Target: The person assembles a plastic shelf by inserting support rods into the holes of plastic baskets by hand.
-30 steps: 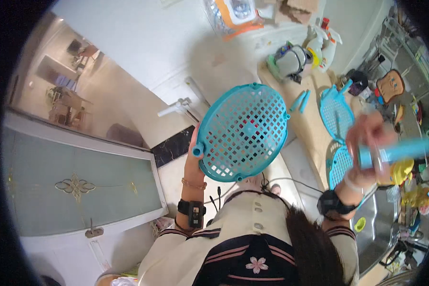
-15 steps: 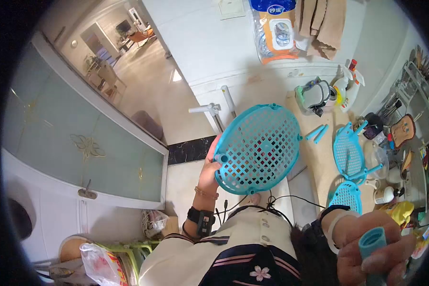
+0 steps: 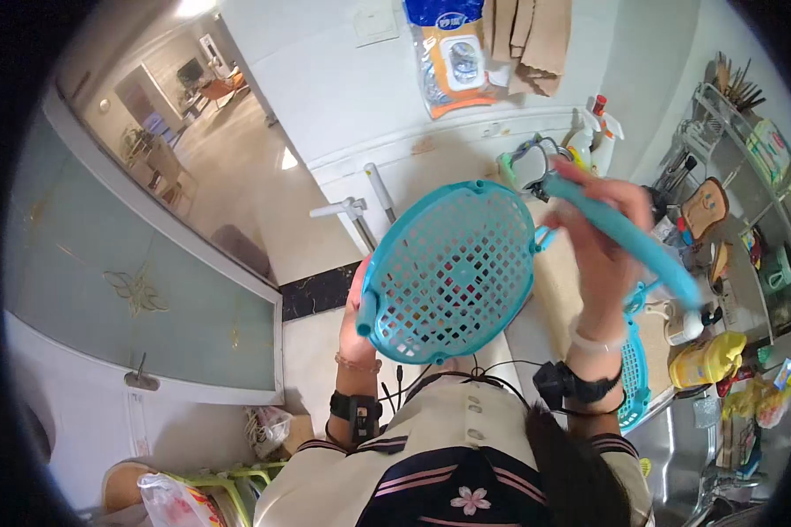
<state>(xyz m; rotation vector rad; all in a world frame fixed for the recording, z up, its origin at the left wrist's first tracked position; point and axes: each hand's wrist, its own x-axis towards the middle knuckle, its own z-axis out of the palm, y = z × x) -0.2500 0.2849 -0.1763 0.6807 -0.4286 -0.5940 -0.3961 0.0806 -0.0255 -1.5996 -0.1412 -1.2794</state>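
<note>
My left hand (image 3: 357,303) grips the left rim of an oval teal plastic basket shelf (image 3: 453,272) with a lattice base. The shelf is tilted up in front of my body, and short sockets show along its rim. A teal tube (image 3: 646,246) is in my right hand (image 3: 613,215), to the right of the shelf and apart from it. Motion blurs the tube and that hand. Another teal lattice shelf (image 3: 634,378) lies on the counter, partly hidden behind my right forearm.
Spray bottles (image 3: 604,145) stand at the counter's back, below a wall-hung wipes pack (image 3: 455,66). On the right are a dish rack (image 3: 712,114), a yellow bag (image 3: 710,360) and a sink (image 3: 677,457). A glass-panelled door (image 3: 158,263) stands at left.
My right hand has come up from the lower right, bringing the tube level with the shelf. The left hand has turned the shelf slightly, so its left socket points downward. The view has shifted right.
</note>
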